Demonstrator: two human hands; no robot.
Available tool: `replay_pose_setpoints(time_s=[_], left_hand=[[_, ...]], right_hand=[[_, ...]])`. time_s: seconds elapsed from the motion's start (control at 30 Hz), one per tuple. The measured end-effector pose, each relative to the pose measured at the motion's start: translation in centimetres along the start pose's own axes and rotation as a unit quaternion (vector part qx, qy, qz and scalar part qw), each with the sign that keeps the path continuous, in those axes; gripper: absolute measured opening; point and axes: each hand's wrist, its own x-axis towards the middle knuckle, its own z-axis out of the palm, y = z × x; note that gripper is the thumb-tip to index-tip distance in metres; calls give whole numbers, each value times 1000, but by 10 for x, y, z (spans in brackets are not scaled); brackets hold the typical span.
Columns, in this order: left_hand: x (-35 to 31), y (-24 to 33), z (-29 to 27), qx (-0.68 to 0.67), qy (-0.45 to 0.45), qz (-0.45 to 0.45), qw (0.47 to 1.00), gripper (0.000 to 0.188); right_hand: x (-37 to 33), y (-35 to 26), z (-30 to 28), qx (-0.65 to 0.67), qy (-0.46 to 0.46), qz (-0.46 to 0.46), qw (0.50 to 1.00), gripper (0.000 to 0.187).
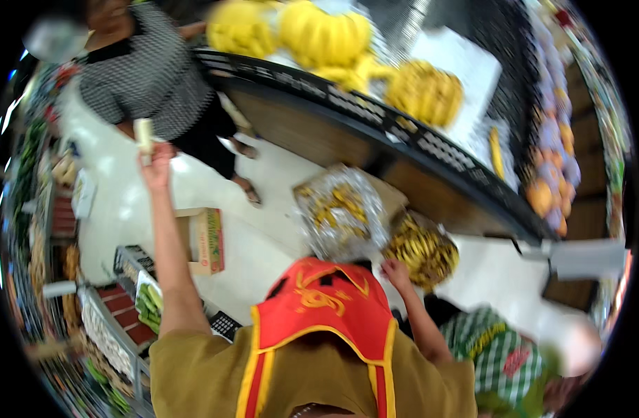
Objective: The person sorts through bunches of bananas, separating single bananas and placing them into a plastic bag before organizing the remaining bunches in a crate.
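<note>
Reaching far out to the left, my left hand (157,165) grips a pale, narrow, stick-like piece (144,136) that points up from the fingers. Blur hides exactly what it is. This hand is close to a person (156,76) in a patterned grey top. My right hand (395,271) hangs low by my side with its fingers curled in, and no object shows in it. Beside it is a container full of ripe bananas (424,252). Left of that, an open box lined with clear plastic (340,209) has more bananas inside.
A black-edged display stand (361,104) carries several banana bunches (324,35). An empty-looking carton (209,240) lies on the pale floor. Another person in a green checked garment (501,355) is at lower right. Round orange fruit (540,196) lines the right side; produce shelves (117,313) stand left.
</note>
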Motion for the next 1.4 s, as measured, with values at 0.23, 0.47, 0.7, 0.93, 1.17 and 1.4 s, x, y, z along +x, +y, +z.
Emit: replay_pose_setpoints(time_s=[0.23, 0.47, 0.7, 0.93, 1.17, 1.4], left_hand=[[22, 2, 13, 87, 35, 110, 989, 20], [20, 10, 27, 94, 69, 150, 982, 22], [20, 12, 35, 96, 109, 183, 972, 24], [24, 12, 43, 106, 102, 193, 970, 27], [26, 13, 40, 98, 97, 191, 972, 28], [23, 16, 41, 88, 98, 191, 973, 28]], right_hand=[[5, 3, 5, 179, -5, 81, 980, 20], [5, -20, -1, 160, 12, 108, 981, 18], [10, -17, 0, 147, -2, 131, 980, 16], [24, 4, 1, 180, -8, 117, 977, 20], [36, 27, -3, 171, -20, 102, 980, 19], [49, 47, -2, 134, -7, 103, 986, 19]])
